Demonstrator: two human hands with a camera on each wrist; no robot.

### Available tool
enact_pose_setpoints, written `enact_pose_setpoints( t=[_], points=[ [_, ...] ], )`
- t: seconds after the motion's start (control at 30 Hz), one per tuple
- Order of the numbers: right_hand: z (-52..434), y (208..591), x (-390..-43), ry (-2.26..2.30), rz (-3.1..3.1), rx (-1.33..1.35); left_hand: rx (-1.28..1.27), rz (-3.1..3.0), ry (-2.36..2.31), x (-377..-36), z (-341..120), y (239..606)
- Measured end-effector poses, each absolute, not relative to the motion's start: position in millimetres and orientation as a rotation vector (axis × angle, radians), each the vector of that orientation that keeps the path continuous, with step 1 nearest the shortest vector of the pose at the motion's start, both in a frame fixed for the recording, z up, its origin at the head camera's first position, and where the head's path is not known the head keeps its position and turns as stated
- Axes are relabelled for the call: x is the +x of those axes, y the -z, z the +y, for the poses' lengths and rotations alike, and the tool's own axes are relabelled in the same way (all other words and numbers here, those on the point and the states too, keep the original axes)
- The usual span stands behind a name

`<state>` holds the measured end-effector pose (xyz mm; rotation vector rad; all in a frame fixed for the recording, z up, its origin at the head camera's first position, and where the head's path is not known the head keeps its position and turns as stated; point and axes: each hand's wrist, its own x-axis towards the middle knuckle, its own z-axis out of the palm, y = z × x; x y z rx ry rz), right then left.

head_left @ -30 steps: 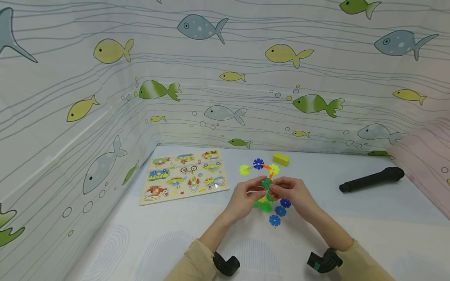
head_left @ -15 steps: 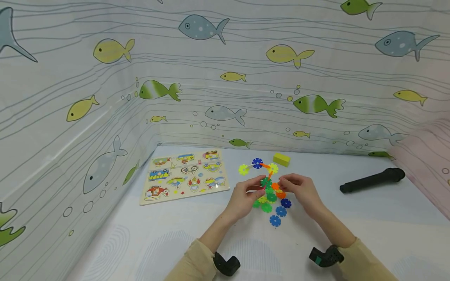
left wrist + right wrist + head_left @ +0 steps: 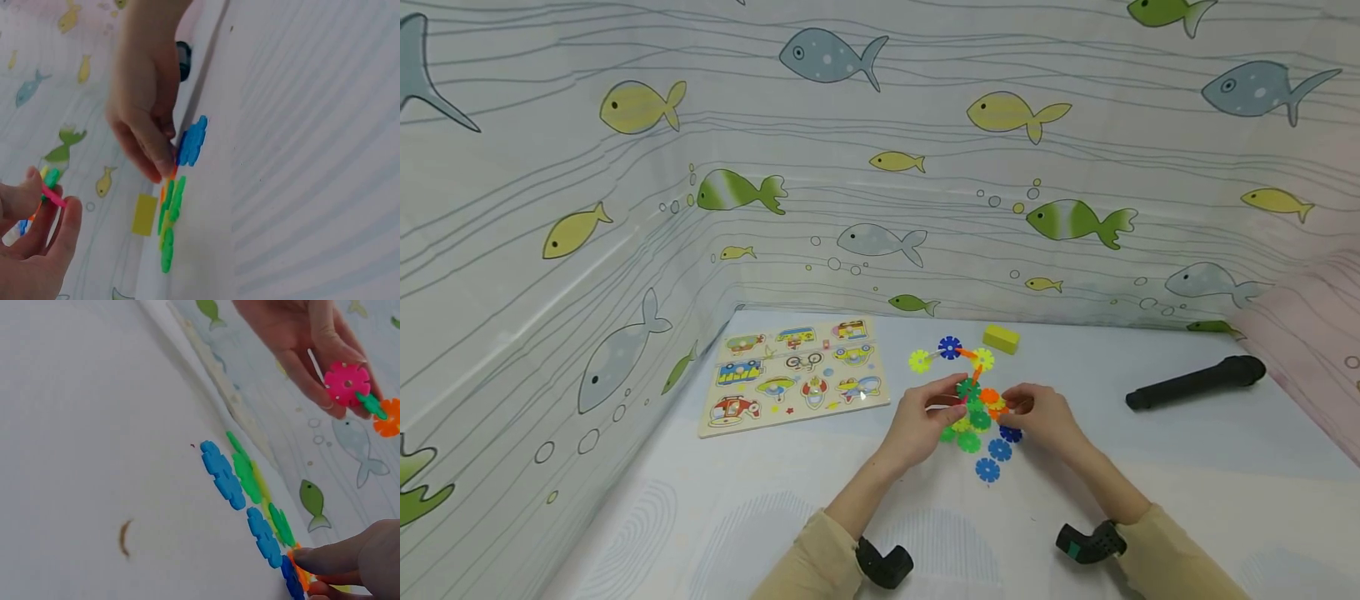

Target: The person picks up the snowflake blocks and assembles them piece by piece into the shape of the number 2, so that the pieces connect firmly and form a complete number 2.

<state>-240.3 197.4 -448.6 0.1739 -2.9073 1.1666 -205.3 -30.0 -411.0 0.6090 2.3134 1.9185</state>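
A pale patterned table (image 3: 737, 517) carried a wooden vehicle puzzle board (image 3: 793, 375), a yellow block (image 3: 1001, 338), a black cylinder (image 3: 1195, 382) and loose snowflake discs (image 3: 987, 446) in blue, green and orange.

A pink snowflake disc (image 3: 347, 382), joined to a green disc (image 3: 372, 404) and an orange one (image 3: 389, 419), is held raised above the table. At its 5 o'clock, loose green (image 3: 967, 440), orange (image 3: 997, 410) and blue discs (image 3: 987, 469) are spread flat in a cluster, the blue ones nearest.
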Motion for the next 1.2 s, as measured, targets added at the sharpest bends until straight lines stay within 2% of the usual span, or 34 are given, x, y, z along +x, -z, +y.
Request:
enact_pose_setpoints(
  t=[0.27,1.2],
  points=[
    [195,454,-241,-1.100,-2.880,0.226,0.606,2.324,-1.909,-205,-30,411],
    [194,435,-237,-1.263,-2.943,0.241,0.526,2.319,-1.937,-207,-31,410]
  ],
)
